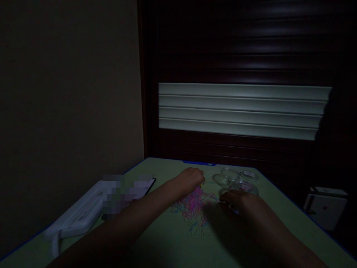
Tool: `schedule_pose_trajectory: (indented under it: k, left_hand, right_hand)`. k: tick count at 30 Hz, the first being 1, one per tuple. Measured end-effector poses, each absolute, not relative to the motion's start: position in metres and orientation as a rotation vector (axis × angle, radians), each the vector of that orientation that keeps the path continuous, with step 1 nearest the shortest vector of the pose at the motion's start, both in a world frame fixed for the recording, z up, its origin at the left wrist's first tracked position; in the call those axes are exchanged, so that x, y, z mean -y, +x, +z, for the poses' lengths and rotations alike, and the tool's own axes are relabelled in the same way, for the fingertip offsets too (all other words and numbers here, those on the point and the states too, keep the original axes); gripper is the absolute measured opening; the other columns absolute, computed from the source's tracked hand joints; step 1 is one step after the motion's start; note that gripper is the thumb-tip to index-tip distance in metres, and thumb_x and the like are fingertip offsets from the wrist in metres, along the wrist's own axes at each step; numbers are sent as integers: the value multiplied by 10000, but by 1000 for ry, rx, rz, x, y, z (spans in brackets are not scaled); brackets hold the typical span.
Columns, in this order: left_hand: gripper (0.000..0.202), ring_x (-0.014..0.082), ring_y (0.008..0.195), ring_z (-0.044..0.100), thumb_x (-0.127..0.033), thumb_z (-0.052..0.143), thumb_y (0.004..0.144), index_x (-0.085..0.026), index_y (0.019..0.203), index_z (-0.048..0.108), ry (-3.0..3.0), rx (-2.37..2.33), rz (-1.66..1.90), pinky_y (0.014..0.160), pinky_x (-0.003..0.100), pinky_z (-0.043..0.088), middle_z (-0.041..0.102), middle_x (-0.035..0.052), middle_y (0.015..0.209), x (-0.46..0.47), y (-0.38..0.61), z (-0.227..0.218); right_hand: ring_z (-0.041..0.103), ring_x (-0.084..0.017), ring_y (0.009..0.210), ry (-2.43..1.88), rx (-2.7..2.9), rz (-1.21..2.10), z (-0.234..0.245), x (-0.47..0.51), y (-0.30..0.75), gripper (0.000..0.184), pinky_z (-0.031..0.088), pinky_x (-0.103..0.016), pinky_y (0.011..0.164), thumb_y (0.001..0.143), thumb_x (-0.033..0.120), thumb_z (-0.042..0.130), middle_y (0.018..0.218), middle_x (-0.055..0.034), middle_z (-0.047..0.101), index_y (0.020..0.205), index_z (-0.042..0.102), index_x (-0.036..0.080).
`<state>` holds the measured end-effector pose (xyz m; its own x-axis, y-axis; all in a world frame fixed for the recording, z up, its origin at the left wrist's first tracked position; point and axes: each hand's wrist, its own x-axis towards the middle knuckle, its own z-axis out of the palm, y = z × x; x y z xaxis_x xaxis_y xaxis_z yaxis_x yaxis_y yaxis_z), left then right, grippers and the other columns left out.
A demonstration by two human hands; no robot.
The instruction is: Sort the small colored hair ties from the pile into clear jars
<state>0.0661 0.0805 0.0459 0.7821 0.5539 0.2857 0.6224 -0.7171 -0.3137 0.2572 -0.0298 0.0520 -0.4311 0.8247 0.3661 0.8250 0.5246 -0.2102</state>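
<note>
The loops point(195, 204) (small, pink and blue) lie heaped at table point(156, 242) centre. The left hand point(191, 178) sits at the heap's 12 o'clock, fingers curled down; whether they pinch a loop cannot be told. The right hand point(238, 200) rests at 3 o'clock, finger state indiscernible. Jars point(229, 176) stand at 1 o'clock, one label unreadable. A phone point(145, 186) lies at 9 o'clock.

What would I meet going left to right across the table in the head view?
White plastic case → dark phone → pile of small pastel loops → clear round jars → white box beyond the table's right edge.
</note>
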Motion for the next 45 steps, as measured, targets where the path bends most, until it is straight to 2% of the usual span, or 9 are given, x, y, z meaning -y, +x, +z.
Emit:
schedule_pose_trajectory:
  k: [11, 17, 18, 21, 25, 29, 34, 39, 45]
  left_hand:
    - [180, 220, 773, 581, -58, 484, 806, -116, 747, 644, -2631, 918, -349, 687, 300, 427, 633, 90, 749, -77, 67, 49]
    - [184, 156, 827, 574, -124, 460, 859, -144, 930, 629, -2713, 969, -574, 734, 235, 426, 632, 50, 860, -48, 58, 51]
    - [188, 139, 824, 575, -128, 458, 863, -150, 945, 625, -2738, 983, -630, 736, 219, 424, 631, 41, 871, -41, 56, 48]
    - [142, 120, 777, 581, -121, 515, 827, -151, 831, 654, -2919, 1147, -1035, 706, 196, 424, 638, 16, 813, -17, 50, 36]
    - [111, 124, 742, 583, -161, 559, 798, -170, 824, 666, -2923, 1420, -1351, 674, 209, 433, 649, 4, 805, 4, 46, 15]
    - [109, 126, 717, 590, -173, 565, 788, -169, 814, 671, -2959, 1473, -1524, 641, 213, 441, 658, 7, 791, 11, 47, 7]
    - [112, 152, 764, 613, -178, 576, 771, -147, 820, 671, -2956, 1602, -1754, 699, 245, 478, 667, 41, 824, 11, 50, 7]
    - [109, 154, 766, 621, -175, 580, 761, -146, 802, 677, -2991, 1621, -1845, 715, 249, 489, 670, 41, 809, 12, 52, 7]
    - [107, 149, 742, 616, -151, 588, 750, -136, 798, 682, -3050, 1550, -1803, 683, 235, 487, 666, 44, 791, 15, 53, 9]
  right_hand:
    - [549, -135, 611, -1363, 2333, 32, 54, 30, 255, 191, 331, -248, 550, 813, 201, 413, 706, -26, 610, 687, 556, 201]
    - [544, -130, 596, -1372, 2333, -1, 49, 26, 258, 181, 320, -245, 540, 805, 184, 417, 698, -26, 609, 678, 546, 200]
    - [541, -129, 589, -1373, 2333, -7, 49, 26, 258, 178, 317, -245, 534, 804, 186, 420, 691, -25, 607, 677, 545, 199]
    - [540, -127, 588, -1357, 2331, 4, 49, 27, 258, 189, 318, -244, 533, 813, 196, 416, 690, -27, 605, 684, 553, 197]
    - [543, -130, 594, -1332, 2340, 65, 52, 29, 255, 212, 339, -247, 549, 819, 191, 409, 674, -31, 599, 683, 571, 191]
    - [559, -142, 633, -1302, 2326, 148, 51, 29, 252, 206, 375, -257, 588, 821, 221, 424, 721, -40, 620, 718, 601, 196]
    - [561, -133, 650, -1229, 2287, 261, 47, 34, 247, 202, 381, -241, 589, 829, 223, 446, 734, -18, 629, 710, 609, 202]
    - [572, -121, 722, -1129, 2295, 383, 51, 39, 244, 143, 397, -218, 634, 815, 218, 507, 804, 12, 647, 864, 640, 238]
    - [581, -133, 708, -1166, 2273, 349, 46, 37, 242, 119, 404, -229, 628, 797, 240, 537, 782, 0, 653, 834, 650, 232]
